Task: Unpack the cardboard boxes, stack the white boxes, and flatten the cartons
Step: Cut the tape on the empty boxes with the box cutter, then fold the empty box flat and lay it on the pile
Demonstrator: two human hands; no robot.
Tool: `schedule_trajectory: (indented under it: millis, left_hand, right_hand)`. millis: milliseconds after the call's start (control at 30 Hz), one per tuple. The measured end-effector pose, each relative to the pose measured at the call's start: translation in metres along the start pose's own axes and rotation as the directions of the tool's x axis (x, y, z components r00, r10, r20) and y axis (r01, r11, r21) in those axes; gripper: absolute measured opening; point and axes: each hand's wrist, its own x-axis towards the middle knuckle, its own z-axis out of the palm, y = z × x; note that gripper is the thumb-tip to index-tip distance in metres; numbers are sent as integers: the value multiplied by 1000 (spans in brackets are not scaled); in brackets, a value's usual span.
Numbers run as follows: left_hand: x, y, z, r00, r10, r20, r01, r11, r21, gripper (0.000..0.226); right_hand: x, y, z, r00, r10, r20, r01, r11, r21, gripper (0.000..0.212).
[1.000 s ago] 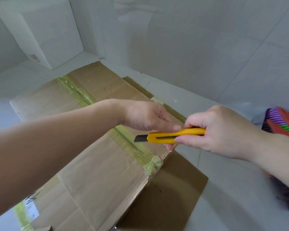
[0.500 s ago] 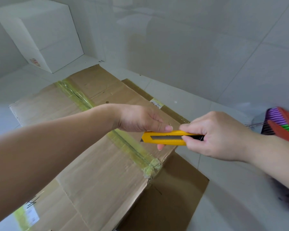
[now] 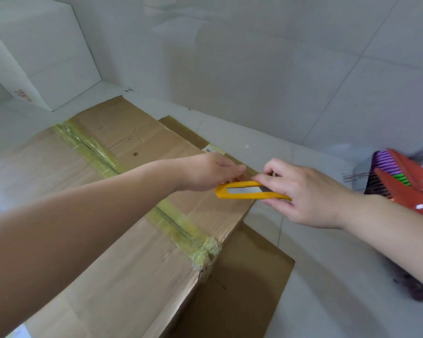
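A large brown cardboard carton fills the lower left, its top flaps sealed with a strip of yellowish tape. A flat brown cardboard sheet lies on the floor under it. My right hand holds a yellow utility knife over the carton's far right edge, its blade drawn inside the handle. My left hand reaches across the carton and touches the knife's upper edge with its fingertips. A big white box stands in the far left corner.
Grey tiled walls close the corner behind the carton. At the right edge, a red dustpan and a broom with purple and green bristles lie on the pale tiled floor.
The dark blade that stuck out of the knife's left end has slid back into the yellow handle. Both hands have shifted slightly toward the carton's far right edge.
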Motion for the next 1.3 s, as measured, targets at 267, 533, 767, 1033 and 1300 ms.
schedule_trajectory:
  millis: [267,533,767,1033,1300]
  left_hand:
    - [88,-2,68,959,105,-263,44,861,506,29]
    - [140,-2,89,927,-56,-370,240,848,473,31]
    - [147,-6,95,884,-58,-463,293,842,453,29]
    - [147,-5,95,900,-47,-433,276,831,483,28]
    - [147,-7,97,896,-49,-440,278,836,472,24]
  right_hand:
    - [-34,97,71,787,602,137,-604,796,-33,16]
    - [-43,168,155,487,842,233,-854,515,-78,22]
    - [-24,210,196,506,835,217,-853,521,-17,23]
    - [1,231,221,458,862,216,-889,450,89,24]
    - [4,241,230,394,889,231,-919,380,107,33]
